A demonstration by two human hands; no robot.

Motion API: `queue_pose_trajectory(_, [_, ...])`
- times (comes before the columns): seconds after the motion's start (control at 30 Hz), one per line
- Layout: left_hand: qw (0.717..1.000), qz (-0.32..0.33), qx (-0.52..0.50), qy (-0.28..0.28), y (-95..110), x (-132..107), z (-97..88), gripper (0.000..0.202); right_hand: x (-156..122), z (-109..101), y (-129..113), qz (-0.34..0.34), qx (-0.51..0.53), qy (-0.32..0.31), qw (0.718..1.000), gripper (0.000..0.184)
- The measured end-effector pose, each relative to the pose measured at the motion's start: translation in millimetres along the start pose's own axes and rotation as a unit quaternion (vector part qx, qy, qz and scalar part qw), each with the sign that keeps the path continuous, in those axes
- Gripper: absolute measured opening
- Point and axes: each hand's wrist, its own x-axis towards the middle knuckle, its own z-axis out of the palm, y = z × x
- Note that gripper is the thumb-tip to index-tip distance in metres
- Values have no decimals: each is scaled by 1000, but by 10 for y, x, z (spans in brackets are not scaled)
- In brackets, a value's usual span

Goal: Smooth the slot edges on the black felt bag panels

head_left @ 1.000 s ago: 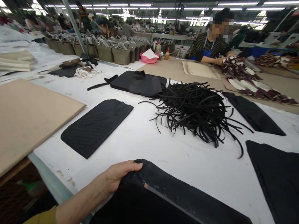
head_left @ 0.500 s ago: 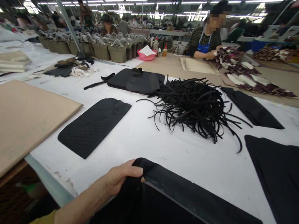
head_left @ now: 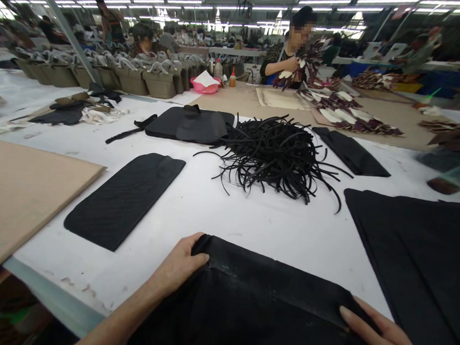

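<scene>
A large black fabric piece [head_left: 260, 301] spans the near edge of the white table, its top edge folded into a band. My left hand [head_left: 184, 261] grips its upper left corner, thumb on top and fingers behind. At the upper right corner my right hand [head_left: 380, 330] pinches the same piece, thumb on the near face. Beyond it lies a tangled heap of thin black strips [head_left: 278, 155]. A flat black panel [head_left: 125, 199] rests to the left, and larger black panels [head_left: 417, 248] lie to the right.
A beige board [head_left: 27, 190] covers the table's left side. Behind the strips are a black stack [head_left: 189, 125] and another black panel [head_left: 353, 152]. Farther back stand olive bags [head_left: 161, 83], a pink bowl [head_left: 205, 87] and a co-worker [head_left: 287, 55] holding maroon and white pieces.
My right hand has come into fuller view, on the right corner of the fabric. The folded band now lies flatter against the piece. The view has swung to the right.
</scene>
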Motion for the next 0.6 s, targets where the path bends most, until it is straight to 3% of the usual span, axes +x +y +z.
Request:
queue_pose_trajectory(0.07, [996,14,78,35,-46,23,-48,19,47,33,-51,13,-28,-9,999,47])
queue_pose_trajectory(0.2, [965,28,241,95,-161,16,-118,36,101,63,57,-19,-176,116,977,52])
queue_pose_trajectory(0.3, [928,42,350,118,-232,-5,-108,42,119,99,191,-62,-282,158,944,47])
queue_pose_trajectory(0.43, [873,60,464,138,-253,-15,-87,43,168,141,296,-162,-415,208,871,37])
queue_pose_trajectory(0.6, [797,48,573,182,-248,-58,-145,48,204,13,379,-283,-542,245,752,35])
